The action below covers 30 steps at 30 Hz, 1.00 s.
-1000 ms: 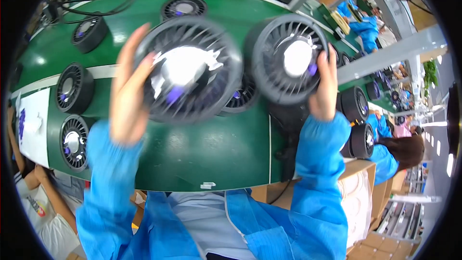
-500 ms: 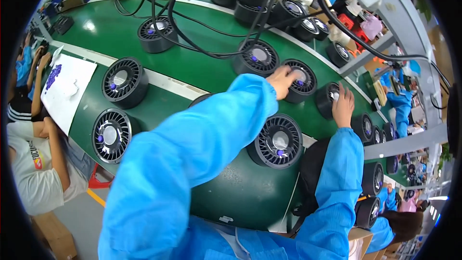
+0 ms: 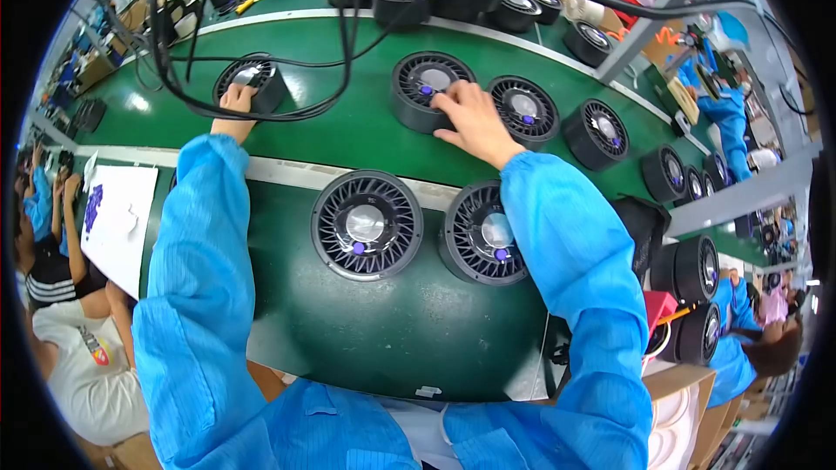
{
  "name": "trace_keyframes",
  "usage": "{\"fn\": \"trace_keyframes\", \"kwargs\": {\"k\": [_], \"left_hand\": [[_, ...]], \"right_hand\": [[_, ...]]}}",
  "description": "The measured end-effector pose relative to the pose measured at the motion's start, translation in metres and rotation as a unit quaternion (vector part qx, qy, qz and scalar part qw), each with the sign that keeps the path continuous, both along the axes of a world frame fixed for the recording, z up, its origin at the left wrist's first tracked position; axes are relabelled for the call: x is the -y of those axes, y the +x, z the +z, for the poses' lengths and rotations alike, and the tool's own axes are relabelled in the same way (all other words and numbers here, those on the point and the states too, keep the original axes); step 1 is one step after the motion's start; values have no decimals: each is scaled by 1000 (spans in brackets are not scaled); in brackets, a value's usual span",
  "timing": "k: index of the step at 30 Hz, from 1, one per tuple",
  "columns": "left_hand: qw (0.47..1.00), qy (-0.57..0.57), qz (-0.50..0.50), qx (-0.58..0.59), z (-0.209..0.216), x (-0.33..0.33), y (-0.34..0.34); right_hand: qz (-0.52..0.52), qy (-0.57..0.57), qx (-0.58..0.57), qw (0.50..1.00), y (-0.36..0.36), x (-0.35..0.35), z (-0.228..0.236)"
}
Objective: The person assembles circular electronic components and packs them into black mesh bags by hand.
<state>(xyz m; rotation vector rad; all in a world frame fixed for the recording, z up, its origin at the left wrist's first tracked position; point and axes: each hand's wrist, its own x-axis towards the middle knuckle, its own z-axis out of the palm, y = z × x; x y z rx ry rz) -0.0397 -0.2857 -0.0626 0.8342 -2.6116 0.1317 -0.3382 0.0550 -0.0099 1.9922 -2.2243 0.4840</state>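
Note:
Several black round fans with radial blades, a silvery round centre and a purple dot stand on the green bench. My left hand (image 3: 235,110) has its fingers curled over the near rim of the far left fan (image 3: 266,87). My right hand (image 3: 477,124) grips the near right edge of the middle fan (image 3: 409,109), its fingertips over the top and its thumb lower down. Close to that hand's right is another fan (image 3: 523,106). On the near bench section sit two more fans, one facing up (image 3: 366,224) and one partly behind my right sleeve (image 3: 470,252).
Black cables (image 3: 344,78) hang across the far left bench. Stacked fans (image 3: 401,0) line the back, and further fans (image 3: 596,133) stand right. A white sheet (image 3: 122,218) with purple bits lies left, near seated people. A grey metal frame (image 3: 731,187) rises at right.
My left hand has gone from a fan right of centre to the far left fan. My right hand has moved left, from a right-hand fan to the middle one. The view has turned.

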Motion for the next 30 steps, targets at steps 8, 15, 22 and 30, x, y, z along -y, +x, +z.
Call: {"fn": "trace_keyframes", "kwargs": {"k": [8,15,22,30], "left_hand": [[987,-92,126,32,24,-23,-15],[993,74,72,61,33,-20,-18],[943,319,-91,12,105,-46,15],[949,246,-174,96,152,-300,118]], "right_hand": [[43,-149,100,983,-9,2,14],[182,-88,186,962,71,-119,111],[217,2,-8,976,184,-223,92],[110,-14,27,993,206,-277,3]]}}
